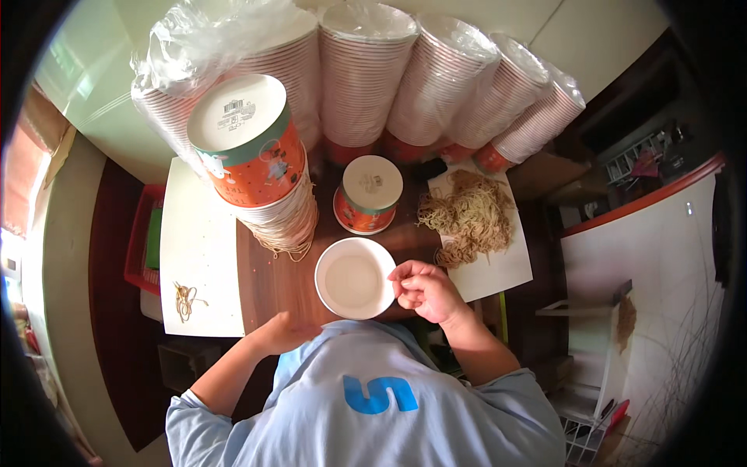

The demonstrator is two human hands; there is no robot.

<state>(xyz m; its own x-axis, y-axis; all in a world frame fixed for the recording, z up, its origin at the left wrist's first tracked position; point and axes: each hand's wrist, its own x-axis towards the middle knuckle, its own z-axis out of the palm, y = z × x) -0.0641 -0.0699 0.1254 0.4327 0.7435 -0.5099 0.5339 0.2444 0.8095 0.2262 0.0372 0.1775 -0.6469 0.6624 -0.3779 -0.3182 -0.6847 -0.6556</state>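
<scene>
A white-lined paper bucket (346,280) sits in front of me at the table's near edge, its open mouth facing up. My right hand (426,292) is closed at the right side of its rim, fingers curled with the thumb against them. Whether a cord is also pinched there is too small to see. Low on the left, close to my shirt, is my left hand (286,333), apart from the bucket's rim; its fingers are blurred and partly hidden. Just beyond the open bucket, an orange and green bucket (372,187) stands upside down.
To the left rises an upturned bucket stack (253,156) with cords hanging round its lower part. A tangled pile of beige cords (471,214) lies on a white board (506,261) at right. Several plastic-wrapped bucket stacks (366,78) line the back. Few loose cords (185,302) rest at left.
</scene>
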